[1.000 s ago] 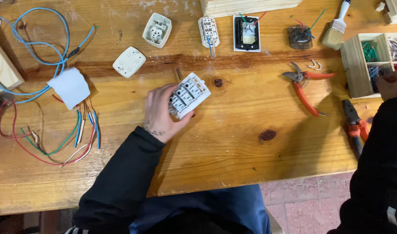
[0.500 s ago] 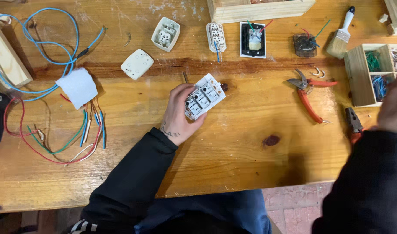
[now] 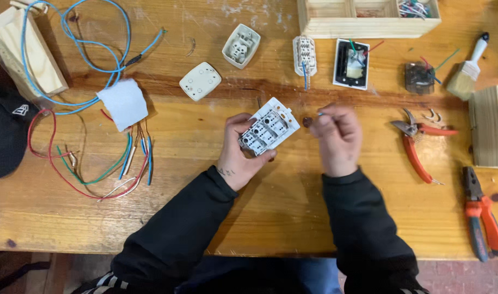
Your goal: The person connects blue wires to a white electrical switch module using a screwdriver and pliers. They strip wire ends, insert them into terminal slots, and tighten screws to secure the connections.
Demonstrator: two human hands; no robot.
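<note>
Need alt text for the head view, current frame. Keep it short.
Over a wooden workbench, the left hand holds a white multi-gang switch module back side up, while the right hand pinches something small beside it. Loose coloured wires lie at left; red-handled snips and orange-handled pliers at right.

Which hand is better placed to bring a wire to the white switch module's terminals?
Probably the right hand: it pinches a small wire piece beside the white switch module, while the left hand is occupied gripping it.
</note>
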